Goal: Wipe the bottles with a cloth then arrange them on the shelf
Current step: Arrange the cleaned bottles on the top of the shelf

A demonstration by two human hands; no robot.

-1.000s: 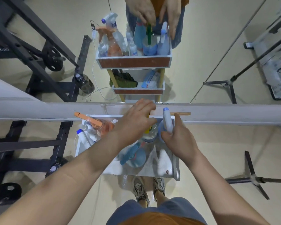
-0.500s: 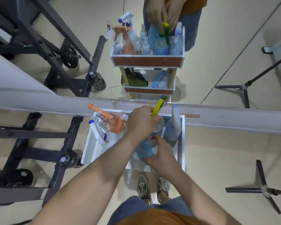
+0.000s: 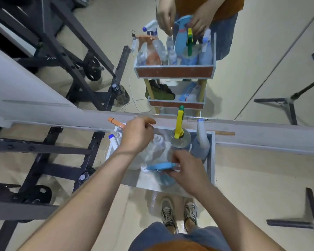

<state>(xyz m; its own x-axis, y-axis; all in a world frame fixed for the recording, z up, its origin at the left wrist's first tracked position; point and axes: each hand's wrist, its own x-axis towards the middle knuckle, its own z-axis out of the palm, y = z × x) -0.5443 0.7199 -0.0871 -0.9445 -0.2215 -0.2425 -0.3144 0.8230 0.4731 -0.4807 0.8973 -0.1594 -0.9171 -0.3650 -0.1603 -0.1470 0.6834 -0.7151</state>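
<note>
Right hand now at shelf's blue sprayer

Clear glossy plastic bottle with yellow plastic trigger, matt white-painted shelf tray, smooth matt beige floor
</note>
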